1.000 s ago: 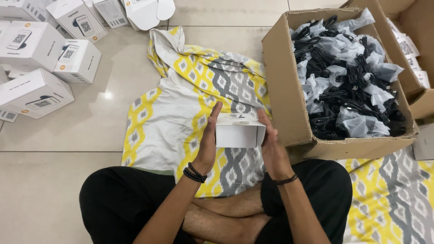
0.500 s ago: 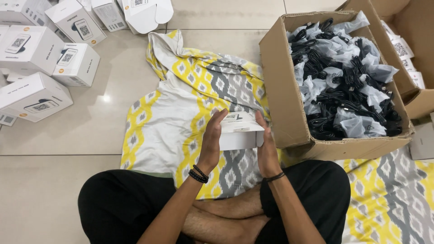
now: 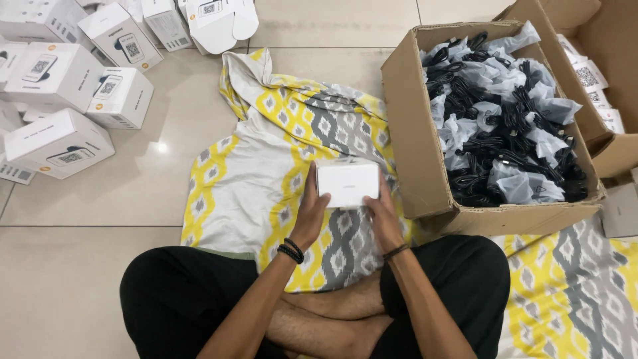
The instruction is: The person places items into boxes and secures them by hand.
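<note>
A small white box is held between both hands over a yellow, grey and white patterned cloth. My left hand grips its left side, with dark bead bracelets on the wrist. Along the right and lower edge lies my right hand, which wears a thin dark band. I sit cross-legged in black trousers on a tiled floor.
An open cardboard box full of black cables in clear bags stands right of the hands. A second cardboard box with small packets is at the far right. Several white product boxes lie at upper left.
The small white box and both hands have shifted slightly up and away from my body. The box's plain white face now points at the camera.
</note>
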